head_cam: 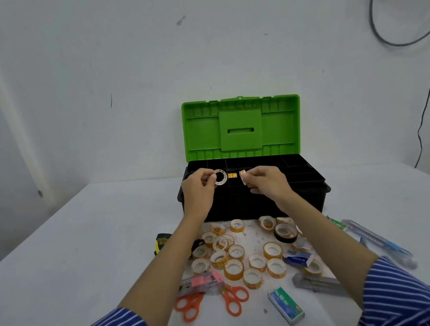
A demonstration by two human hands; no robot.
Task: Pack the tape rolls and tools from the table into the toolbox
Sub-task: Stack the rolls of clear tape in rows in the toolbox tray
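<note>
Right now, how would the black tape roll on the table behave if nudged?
The black tape roll lies tilted among clear rolls, so it would likely slide or settle flat, not roll far. It looks rigid and probably light. Neighbouring rolls would likely get bumped.

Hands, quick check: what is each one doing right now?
Left hand: closed on a tape roll above the toolbox.
Right hand: closed on a second tape roll.

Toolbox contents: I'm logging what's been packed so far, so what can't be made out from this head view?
- Toolbox tray: black and shadowed; only one orange piece shows, partly behind the hands.
- Yellow and black tool: mostly hidden by the left forearm.
- Tape roll in the right hand: edge-on, fingers cover it.
- Staple box print: too small to read fully.
</note>
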